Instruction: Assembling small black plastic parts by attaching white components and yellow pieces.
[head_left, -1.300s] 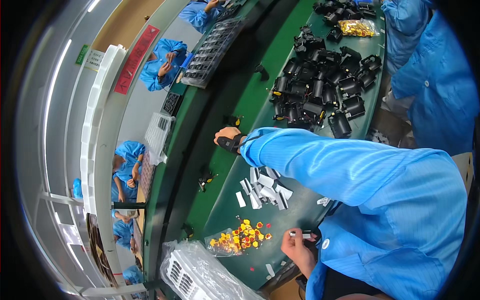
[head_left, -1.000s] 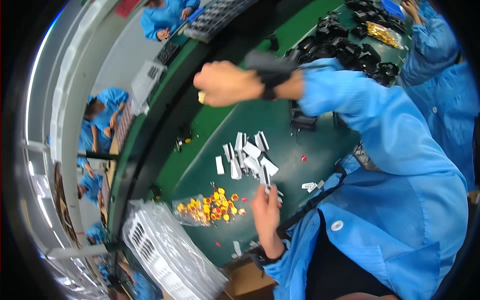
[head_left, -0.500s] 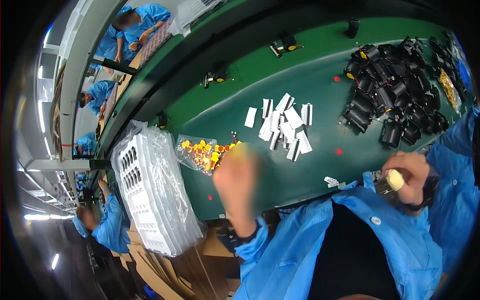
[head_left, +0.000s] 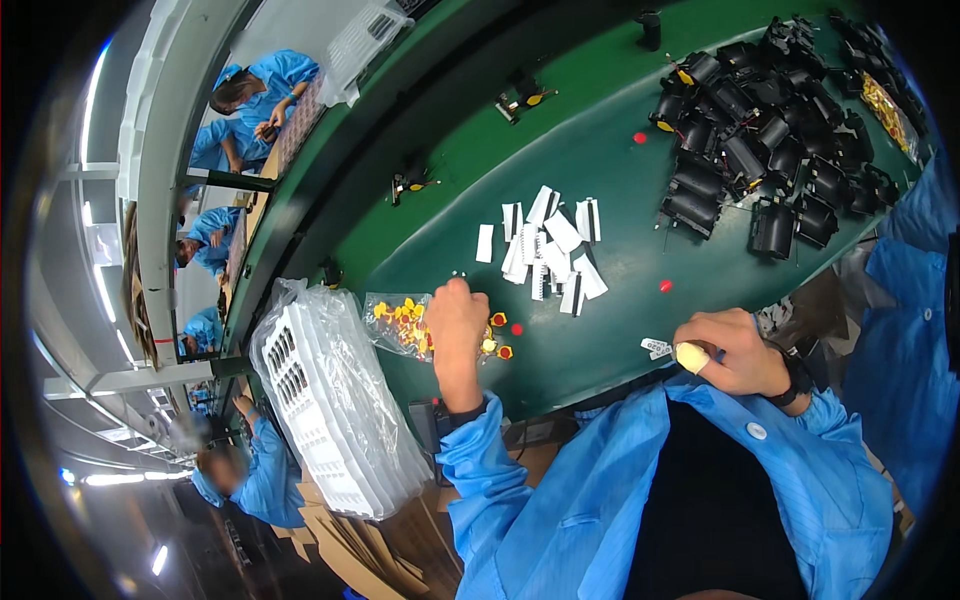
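The left hand (head_left: 458, 318) is hovering over small yellow and red pieces (head_left: 408, 326) on the green surface (head_left: 590, 345).
Its fingers are pointing down, drawn together, and I can't tell whether they're gripping anything. The right hand (head_left: 735, 352) is sitting half curled beside white labels (head_left: 656, 348), its grasp hidden from me. White strips (head_left: 562, 233) are lying between the pieces and a heap of black housings (head_left: 745, 155).

We have a scattered heap of small, bright yellow plastic-looking pieces (head_left: 410, 328), many with red centres, lying loose at mixed angles on the dark green bench (head_left: 600, 335). Those on the left overlap a crumpled clear plastic bag (head_left: 384, 345), the middle is hidden behind our left hand (head_left: 457, 315), and a few lie spread out just to its right.
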